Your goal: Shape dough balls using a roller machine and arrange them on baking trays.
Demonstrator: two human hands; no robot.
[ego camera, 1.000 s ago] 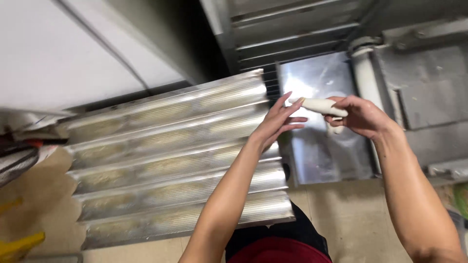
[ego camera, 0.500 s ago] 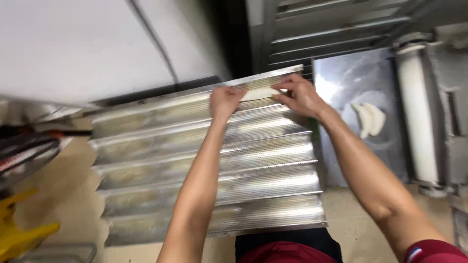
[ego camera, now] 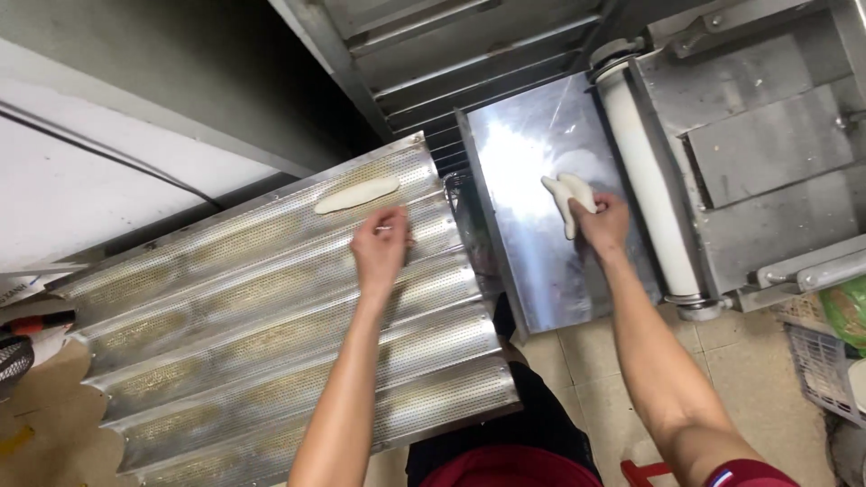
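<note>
A perforated metal baguette tray (ego camera: 271, 334) with several long grooves lies in front of me. One pale dough piece (ego camera: 356, 195) rests in its farthest groove. My left hand (ego camera: 381, 248) hovers just below that dough, fingers loosely curled, holding nothing. My right hand (ego camera: 603, 225) reaches onto the shiny steel plate (ego camera: 532, 261) of the dough machine and touches two rolled dough pieces (ego camera: 568, 198) lying there, fingers closing on them.
A white roller (ego camera: 648, 180) and grey machine housing (ego camera: 767, 144) stand to the right of the plate. Metal rack rails (ego camera: 469, 54) are at the top. A wire basket (ego camera: 825, 361) sits on the tiled floor at the right. A red object (ego camera: 41, 323) lies at the left.
Both hands laid a dough piece in the tray's far groove and let go. My right hand has moved right to the steel plate and onto the dough there.
</note>
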